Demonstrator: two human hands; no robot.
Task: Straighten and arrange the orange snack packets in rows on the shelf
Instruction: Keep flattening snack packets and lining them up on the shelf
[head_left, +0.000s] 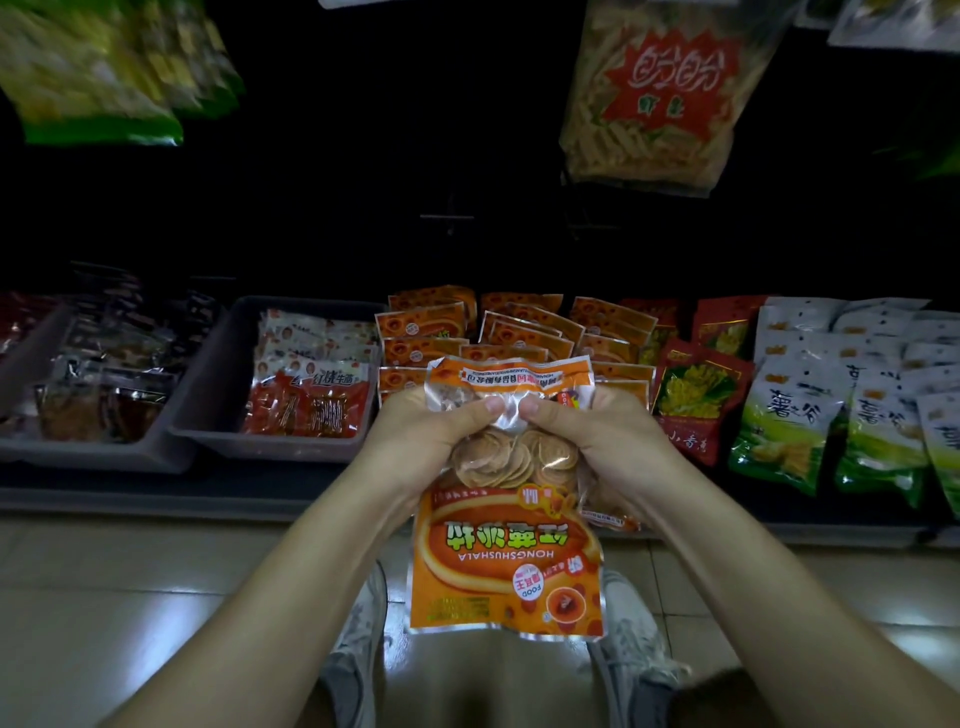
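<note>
I hold an orange snack packet (506, 545) upside down in front of the low shelf, its clear window showing round crisps. My left hand (431, 436) grips its left side with the thumb pressed on the front. My right hand (592, 436) grips its right side the same way, and further orange packets seem bunched behind the front one under that hand. On the shelf behind, several orange packets (519, 327) lie in loose, overlapping rows, some skewed.
Two grey trays (208, 431) with red and dark packets sit to the left. Red packets (696, 395) and white-green bags (810, 415) fill the shelf to the right. Snack bags (660, 88) hang overhead. The shelf's front edge (260, 504) meets a tiled floor; my shoes show below.
</note>
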